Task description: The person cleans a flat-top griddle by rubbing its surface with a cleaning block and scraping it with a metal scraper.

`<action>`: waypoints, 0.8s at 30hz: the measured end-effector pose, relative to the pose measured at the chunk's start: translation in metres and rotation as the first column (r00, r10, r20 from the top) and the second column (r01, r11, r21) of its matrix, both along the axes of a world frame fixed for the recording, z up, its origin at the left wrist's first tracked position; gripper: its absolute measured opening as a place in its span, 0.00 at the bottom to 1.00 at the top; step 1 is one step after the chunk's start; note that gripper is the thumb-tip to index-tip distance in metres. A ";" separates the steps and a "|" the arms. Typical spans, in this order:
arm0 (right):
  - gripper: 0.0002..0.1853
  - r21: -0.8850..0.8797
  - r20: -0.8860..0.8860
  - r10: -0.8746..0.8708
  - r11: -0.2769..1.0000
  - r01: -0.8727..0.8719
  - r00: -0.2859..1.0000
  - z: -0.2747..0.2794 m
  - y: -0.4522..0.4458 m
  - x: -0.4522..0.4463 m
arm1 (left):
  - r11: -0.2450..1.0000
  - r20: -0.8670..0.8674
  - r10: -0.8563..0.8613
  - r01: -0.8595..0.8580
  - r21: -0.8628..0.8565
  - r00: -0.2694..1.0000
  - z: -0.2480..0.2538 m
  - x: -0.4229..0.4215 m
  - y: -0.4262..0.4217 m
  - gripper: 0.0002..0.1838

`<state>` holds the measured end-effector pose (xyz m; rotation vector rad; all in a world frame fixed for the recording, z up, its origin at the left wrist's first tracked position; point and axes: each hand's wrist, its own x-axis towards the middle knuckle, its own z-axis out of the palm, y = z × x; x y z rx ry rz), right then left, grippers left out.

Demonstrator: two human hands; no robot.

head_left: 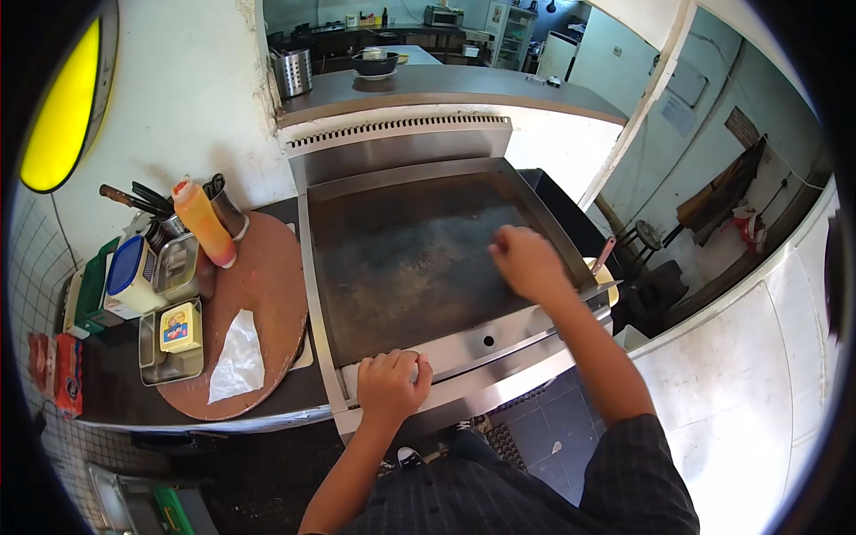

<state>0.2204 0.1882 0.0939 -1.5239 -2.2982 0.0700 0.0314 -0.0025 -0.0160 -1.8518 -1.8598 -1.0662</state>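
Note:
A flat steel griddle [419, 254] with a dark, stained cooking surface stands in front of me. My left hand [390, 383] is at its front left edge, fingers curled and thumb folded in. A bit of something grey shows beside that thumb, too little to name. Over the right part of the plate is my right hand [528, 260], its fingers drawn together; whatever they may hold is hidden. Whether this hand touches the surface I cannot tell. Close to my right forearm, a spatula [604, 259] with a reddish handle leans at the griddle's right front corner.
Left of the griddle, a round brown board [267, 276] bears a white plastic sheet [237, 361], an orange squeeze bottle [203, 221] and a steel tray [185, 367] with a yellow tub [180, 328]. A blue-lidded container [132, 275] stands behind. A counter [446, 85] runs beyond the backsplash.

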 end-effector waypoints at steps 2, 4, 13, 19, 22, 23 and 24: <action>0.10 0.008 -0.053 0.094 0.996 -0.094 0.994 0.002 -0.023 -0.031 | 1.000 0.009 -0.022 0.022 0.011 1.000 0.000 0.001 0.001 0.04; 0.10 -0.003 -0.090 0.183 0.983 -0.184 0.979 0.008 -0.043 -0.065 | 0.999 0.025 -0.045 0.044 0.028 0.999 0.001 -0.001 -0.001 0.04; 0.07 -0.087 -0.450 0.445 0.841 -0.534 0.774 0.015 -0.067 -0.157 | 0.995 0.152 -0.088 0.081 0.055 0.984 0.008 -0.024 -0.017 0.04; 0.05 -0.097 -0.574 0.488 0.756 -0.647 0.657 0.018 -0.010 -0.183 | 0.999 0.154 0.036 -0.033 -0.018 0.987 0.005 -0.045 -0.016 0.04; 0.06 -0.026 -0.558 0.545 0.742 -0.669 0.626 0.001 0.035 -0.206 | 0.999 0.153 0.052 -0.050 -0.020 0.987 0.001 -0.048 -0.015 0.04; 0.06 0.014 -0.526 0.582 0.736 -0.677 0.620 -0.006 0.050 -0.214 | 0.999 0.151 0.052 -0.049 -0.024 0.987 0.000 -0.048 -0.016 0.04; 0.07 0.056 -0.494 0.617 0.726 -0.685 0.613 -0.011 0.063 -0.223 | 0.998 0.147 0.052 -0.049 -0.027 0.988 -0.001 -0.049 -0.016 0.04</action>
